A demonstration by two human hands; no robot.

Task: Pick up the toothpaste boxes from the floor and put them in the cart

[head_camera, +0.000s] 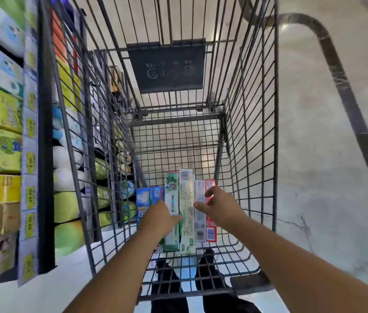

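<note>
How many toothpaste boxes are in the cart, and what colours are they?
Blue boxes: 2
Green box: 1
Pale cream-and-green box: 1
White-grey box: 1
Red box: 1
Total: 6 boxes lying side by side on the cart floor, under the left hand and right hand.

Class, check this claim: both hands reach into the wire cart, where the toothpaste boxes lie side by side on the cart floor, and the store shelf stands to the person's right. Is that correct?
Not quite. In the head view the store shelf stands to the person's left, not right. The rest holds: the left hand and right hand reach into the wire cart, where the toothpaste boxes lie side by side.
</note>
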